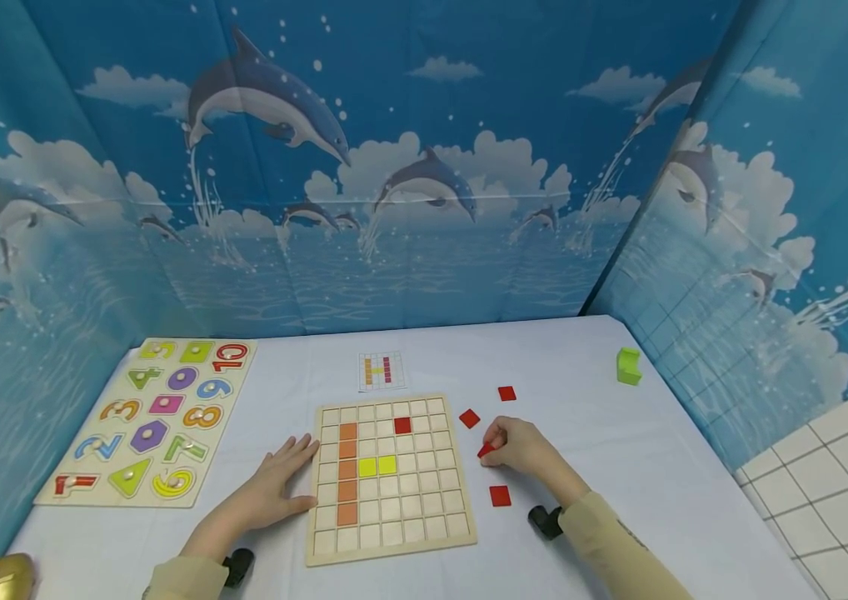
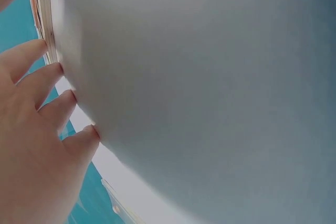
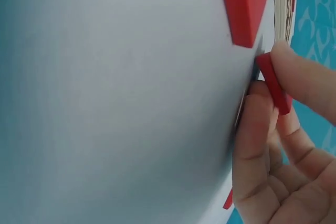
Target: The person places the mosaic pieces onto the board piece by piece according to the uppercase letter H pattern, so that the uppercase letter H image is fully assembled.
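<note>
The grid board (image 1: 410, 505) lies flat on the white tabletop (image 1: 559, 367), its near edge toward the person. A strip of cloth separates its left edge from the number puzzle (image 1: 97, 467); a wider stretch runs from its right edge to the table's slanting right side, where a green block (image 1: 628, 367) stands near the far corner. The printed card (image 1: 381, 372) lies just beyond the far edge. Along the right edge, three loose red tiles (image 1: 500, 496) lie apart from one another: two farther than the right hand (image 1: 521, 446), one nearer. The right hand is just outside that edge, wrist at lower right, thumb and fingertips pinching a red tile (image 3: 272, 83), which is tilted; contact between this tile and the cloth cannot be determined. The left hand (image 1: 274, 483) lies palm down, fingers extended and thumb spread, fingertips against the board's left edge; it grips nothing. On the board, five orange tiles (image 1: 347, 470) fill part of the second column, two yellow tiles (image 1: 367, 467) adjoin the middle orange one, and one placed red tile (image 1: 402, 426) occupies the fifth column, second row from the far edge.
</note>
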The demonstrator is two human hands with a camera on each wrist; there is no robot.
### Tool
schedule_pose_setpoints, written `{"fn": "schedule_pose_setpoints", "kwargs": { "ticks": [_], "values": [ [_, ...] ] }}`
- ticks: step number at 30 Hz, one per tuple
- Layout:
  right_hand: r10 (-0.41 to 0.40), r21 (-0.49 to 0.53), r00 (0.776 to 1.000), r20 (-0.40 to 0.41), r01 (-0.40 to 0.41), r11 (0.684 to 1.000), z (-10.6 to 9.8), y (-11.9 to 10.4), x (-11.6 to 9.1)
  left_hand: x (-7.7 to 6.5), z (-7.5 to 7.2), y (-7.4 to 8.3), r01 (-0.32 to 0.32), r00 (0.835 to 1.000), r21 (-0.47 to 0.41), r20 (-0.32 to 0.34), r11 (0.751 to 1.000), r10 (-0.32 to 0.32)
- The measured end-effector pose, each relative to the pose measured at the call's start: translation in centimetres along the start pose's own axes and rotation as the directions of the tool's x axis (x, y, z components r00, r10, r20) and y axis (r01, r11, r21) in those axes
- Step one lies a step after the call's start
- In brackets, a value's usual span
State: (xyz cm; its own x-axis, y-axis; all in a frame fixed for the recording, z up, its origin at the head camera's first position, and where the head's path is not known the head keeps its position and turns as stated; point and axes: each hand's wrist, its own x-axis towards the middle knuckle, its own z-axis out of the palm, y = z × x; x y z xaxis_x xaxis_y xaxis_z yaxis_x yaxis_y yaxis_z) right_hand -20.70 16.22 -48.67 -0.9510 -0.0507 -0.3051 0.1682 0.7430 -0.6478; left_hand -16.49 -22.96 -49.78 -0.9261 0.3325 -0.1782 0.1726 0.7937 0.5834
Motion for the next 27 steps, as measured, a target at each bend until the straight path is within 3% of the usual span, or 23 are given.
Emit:
{"fn": "schedule_pose_setpoints", "kwargs": {
  "ticks": [6, 13, 27],
  "values": [
    [-0.004, 0.1, 1.0, 0.007, 0.003, 0.995, -0.1, -0.6, -0.1, 0.0, -0.1, 0.2, -0.001, 1.0, -0.007, 0.007, 1.0, 0.001],
    [-0.081, 0.259, 0.997, 0.018, 0.074, 0.963, 0.7, -2.9, 0.2, -0.1, -0.1, 0.2, 0.006, 1.0, 0.001, 0.009, 1.0, -0.006],
    [-0.14, 0.284, 0.989, 0.045, 0.122, 0.951, 4.1, -7.1, 1.6, -0.1, -0.1, 0.3, 0.008, 1.0, 0.001, 0.006, 1.0, -0.008]
  ]
}}
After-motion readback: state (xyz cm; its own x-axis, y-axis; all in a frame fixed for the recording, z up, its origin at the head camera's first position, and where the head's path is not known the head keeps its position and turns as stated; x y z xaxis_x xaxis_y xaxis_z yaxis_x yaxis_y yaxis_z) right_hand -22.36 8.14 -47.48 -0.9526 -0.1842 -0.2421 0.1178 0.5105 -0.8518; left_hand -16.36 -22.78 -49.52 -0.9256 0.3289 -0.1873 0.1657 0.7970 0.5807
